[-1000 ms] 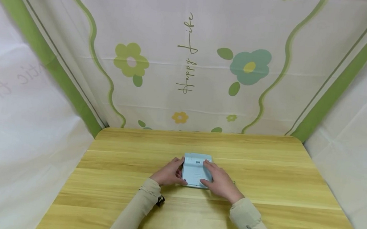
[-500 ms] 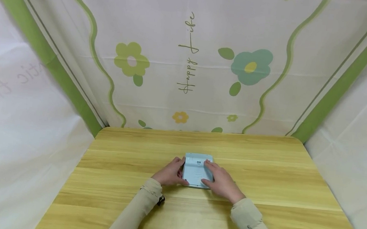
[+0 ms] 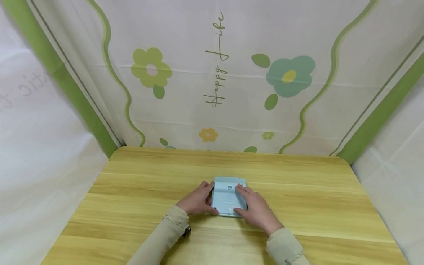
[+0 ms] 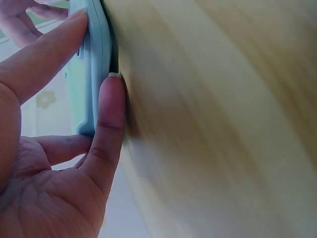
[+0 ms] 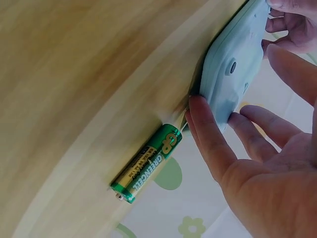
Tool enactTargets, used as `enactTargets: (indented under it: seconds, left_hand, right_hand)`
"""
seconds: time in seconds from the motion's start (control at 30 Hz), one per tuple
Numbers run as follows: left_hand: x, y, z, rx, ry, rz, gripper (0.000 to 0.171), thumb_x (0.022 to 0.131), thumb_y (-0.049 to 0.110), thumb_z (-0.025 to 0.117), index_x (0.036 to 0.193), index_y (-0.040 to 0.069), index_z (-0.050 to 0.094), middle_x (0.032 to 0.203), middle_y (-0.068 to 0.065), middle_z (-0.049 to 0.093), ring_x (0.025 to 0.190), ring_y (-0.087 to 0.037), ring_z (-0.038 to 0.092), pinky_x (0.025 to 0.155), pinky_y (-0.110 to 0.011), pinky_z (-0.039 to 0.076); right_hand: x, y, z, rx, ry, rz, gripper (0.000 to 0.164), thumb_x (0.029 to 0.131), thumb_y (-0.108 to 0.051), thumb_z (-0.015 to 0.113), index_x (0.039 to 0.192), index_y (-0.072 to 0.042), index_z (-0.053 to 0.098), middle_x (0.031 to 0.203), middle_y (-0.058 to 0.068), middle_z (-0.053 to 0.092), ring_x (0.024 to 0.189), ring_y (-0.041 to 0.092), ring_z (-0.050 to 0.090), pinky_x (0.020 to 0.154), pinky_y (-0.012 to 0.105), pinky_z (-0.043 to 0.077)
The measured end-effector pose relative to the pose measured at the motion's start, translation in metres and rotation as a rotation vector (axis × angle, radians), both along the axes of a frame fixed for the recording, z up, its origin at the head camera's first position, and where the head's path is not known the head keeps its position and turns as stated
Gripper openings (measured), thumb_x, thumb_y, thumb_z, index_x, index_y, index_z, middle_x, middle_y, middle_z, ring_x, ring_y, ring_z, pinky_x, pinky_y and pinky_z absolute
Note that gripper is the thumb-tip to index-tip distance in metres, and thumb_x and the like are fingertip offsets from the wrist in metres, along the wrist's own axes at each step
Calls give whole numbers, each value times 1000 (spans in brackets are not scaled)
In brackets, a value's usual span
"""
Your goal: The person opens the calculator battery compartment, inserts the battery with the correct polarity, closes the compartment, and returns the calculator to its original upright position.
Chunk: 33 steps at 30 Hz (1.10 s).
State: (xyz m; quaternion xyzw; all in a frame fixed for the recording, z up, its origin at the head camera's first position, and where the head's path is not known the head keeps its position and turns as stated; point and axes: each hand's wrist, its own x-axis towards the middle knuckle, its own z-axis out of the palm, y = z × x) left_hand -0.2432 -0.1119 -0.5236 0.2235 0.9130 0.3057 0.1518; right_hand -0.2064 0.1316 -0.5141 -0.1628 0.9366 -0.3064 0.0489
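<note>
A light blue, flat, calculator-like device [image 3: 225, 201] lies back side up on the wooden table, with a small battery-cover mark near its top. My left hand [image 3: 196, 199] grips its left edge, the thumb at the near corner. In the left wrist view, a fingertip [image 4: 113, 94] sits low against the device's side, close to the tabletop. From the right, my right hand [image 3: 258, 210] holds the device, thumb and fingertips on its back and edge. The right wrist view shows a round dark foot [image 5: 232, 66] on the device.
A green and gold GP Greencell battery [image 5: 147, 163] lies on the table beside my right hand; in the head view it is hidden. Behind the table [image 3: 150, 236] hangs a white flowered cloth [image 3: 190, 29], with more white cloth at both sides.
Both hands and the device have shifted very slightly right, keeping the same hold. A small item's edge seen earlier beside the right wrist is now hidden.
</note>
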Motion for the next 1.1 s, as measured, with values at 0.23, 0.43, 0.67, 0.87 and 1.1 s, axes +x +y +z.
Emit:
enactTargets:
  seconds: [0.23,0.43,0.67,0.87,1.1]
  left_hand:
    - [-1,0,1,13,-1,0,108,84,28,89,162,-3,22,118,-10,47,82,-10,52,72,-22,48]
    - [-2,0,0,9,-10,11,109,83,31,89,163,-1,23,118,-9,48,83,-10,53,73,-23,48]
    - [-3,-1,-2,6,-8,17,109,82,32,90,163,2,25,117,-8,48,83,-11,53,73,-22,48]
    - [-2,-2,-2,27,-14,24,109,81,30,92,163,1,26,117,-8,48,83,-12,53,72,-23,48]
    - [-4,1,-2,54,-37,48,118,82,38,90,166,3,14,116,-8,51,83,-13,54,72,-24,49]
  right_hand:
    - [-1,-1,-2,13,6,-13,75,85,-12,86,151,-3,51,162,13,44,146,42,43,117,58,35]
    - [-2,-2,-4,33,16,-19,79,81,-10,88,151,-3,52,162,12,43,146,41,43,118,57,35]
    - [-1,-2,-4,53,32,-16,78,81,-11,89,150,-3,53,161,12,45,144,41,45,117,57,37]
    - [-2,-3,-5,71,37,-17,78,82,-14,89,150,-4,53,161,11,45,143,41,46,116,55,38]
    - [-2,-2,-4,74,31,-18,76,83,-16,88,150,-4,53,161,11,45,145,42,45,117,57,36]
